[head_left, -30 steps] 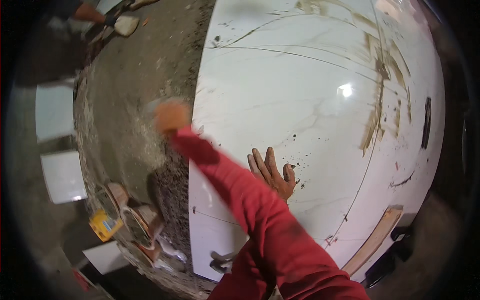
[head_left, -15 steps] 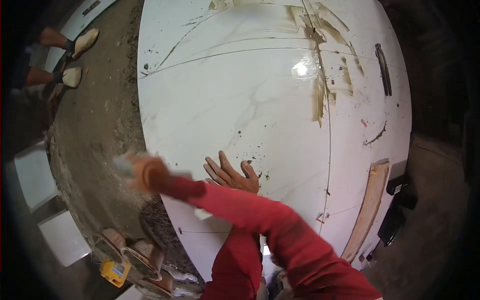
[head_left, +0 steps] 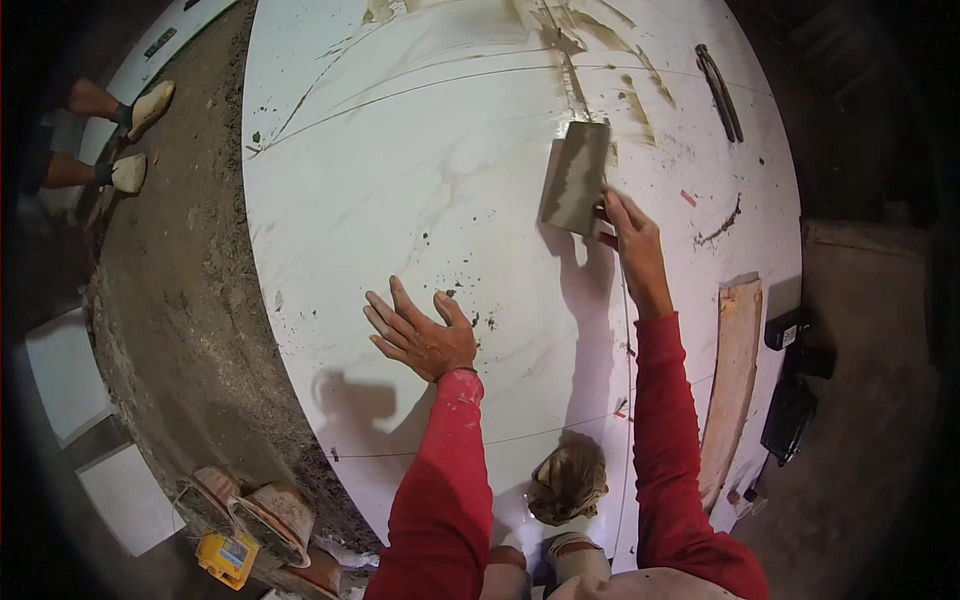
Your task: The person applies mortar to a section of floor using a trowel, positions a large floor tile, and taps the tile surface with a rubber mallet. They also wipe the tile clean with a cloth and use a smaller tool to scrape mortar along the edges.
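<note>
My left hand lies with its fingers spread on the large white marbled tile. Over the seam between tiles, my right hand grips a flat, grey rectangular scraper by its near right edge. A darker wet-looking patch covers part of the scraper's face. Whether its far edge touches the tile, I cannot tell. Just beyond it, greenish-brown paste is smeared along the seam. Dark crumbs are scattered beside my left fingertips.
A crumpled brown cloth or bag sits by my knees. Rightward are a wooden board, a long-handled dark tool and black items. Buckets and a yellow box stand lower left; another person's foot rests on rough mortar.
My right arm, which crossed over my left towards the mortar side, has swung back right with the scraper to the seam. My left hand stays spread on the tile; the view has shifted.
</note>
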{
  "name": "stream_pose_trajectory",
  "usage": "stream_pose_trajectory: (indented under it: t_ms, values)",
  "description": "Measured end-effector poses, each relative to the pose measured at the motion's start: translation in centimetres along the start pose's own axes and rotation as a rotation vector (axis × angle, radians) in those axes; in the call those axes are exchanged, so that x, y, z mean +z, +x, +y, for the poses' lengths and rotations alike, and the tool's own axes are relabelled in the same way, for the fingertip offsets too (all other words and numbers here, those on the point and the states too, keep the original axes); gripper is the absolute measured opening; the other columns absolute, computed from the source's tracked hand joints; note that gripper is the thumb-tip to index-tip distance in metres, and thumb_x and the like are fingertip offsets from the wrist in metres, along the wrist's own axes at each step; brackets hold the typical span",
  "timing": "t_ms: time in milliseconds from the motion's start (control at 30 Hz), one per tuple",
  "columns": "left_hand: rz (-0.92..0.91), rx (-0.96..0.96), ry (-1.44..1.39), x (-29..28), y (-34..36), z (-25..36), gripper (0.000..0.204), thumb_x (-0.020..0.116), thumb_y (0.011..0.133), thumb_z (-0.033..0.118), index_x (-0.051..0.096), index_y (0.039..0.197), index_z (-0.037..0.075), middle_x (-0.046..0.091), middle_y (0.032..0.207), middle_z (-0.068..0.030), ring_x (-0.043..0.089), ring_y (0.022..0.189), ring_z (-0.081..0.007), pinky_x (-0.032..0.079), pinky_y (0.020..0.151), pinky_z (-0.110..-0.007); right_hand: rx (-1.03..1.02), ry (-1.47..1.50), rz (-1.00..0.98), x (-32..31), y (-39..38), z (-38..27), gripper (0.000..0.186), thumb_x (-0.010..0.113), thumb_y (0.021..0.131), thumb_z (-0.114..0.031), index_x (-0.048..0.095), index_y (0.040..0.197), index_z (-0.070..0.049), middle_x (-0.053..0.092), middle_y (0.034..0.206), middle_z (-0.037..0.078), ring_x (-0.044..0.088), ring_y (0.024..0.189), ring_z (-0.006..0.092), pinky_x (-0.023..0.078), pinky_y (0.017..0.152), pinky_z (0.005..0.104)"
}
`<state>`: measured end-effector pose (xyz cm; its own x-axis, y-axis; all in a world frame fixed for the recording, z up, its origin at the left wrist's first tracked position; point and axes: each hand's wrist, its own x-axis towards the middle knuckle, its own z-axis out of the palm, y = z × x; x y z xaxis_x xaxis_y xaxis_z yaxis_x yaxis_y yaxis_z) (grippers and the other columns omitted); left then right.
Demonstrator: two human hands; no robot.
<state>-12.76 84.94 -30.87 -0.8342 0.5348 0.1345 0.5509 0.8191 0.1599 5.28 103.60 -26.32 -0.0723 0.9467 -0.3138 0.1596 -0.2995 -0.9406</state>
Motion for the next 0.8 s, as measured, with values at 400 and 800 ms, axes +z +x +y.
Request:
stream_pose_trajectory:
  t_ms: [400, 800]
  values:
    - [0.133, 0.036, -0.072, 3.0, -1.5, -0.8, 0.06, 0.051, 0.099, 0.047, 0.04, 0.151, 0.019, 0.033, 0.158, -0.019, 0.027, 0.148, -0.0347, 0.022, 0.117, -0.059, -0.115, -0.636, 0.289, -12.7, -40.5, 16.9, 0.046, 0.064, 0.088, -0.016, 0.049, 0.129, -0.002, 0.055, 0.113, 0.019, 0.049, 0.108, 0.0347, 0.04, 0.095, 0.0481]
    - [-0.475, 0.201, -0.828, -11.9, -18.1, -10.8, 0.048, 0.058, 0.1, 0.03, 0.054, 0.138, 0.001, 0.061, 0.131, -0.0174, 0.059, 0.121, -0.0271, 0.048, 0.1, -0.037, -0.569, -0.896, 0.164, -10.6, -42.5, 19.1, 0.043, 0.072, 0.071, -0.025, 0.064, 0.112, -0.016, 0.053, 0.139, 0.008, 0.049, 0.123, 0.033, 0.037, 0.105, 0.0546]
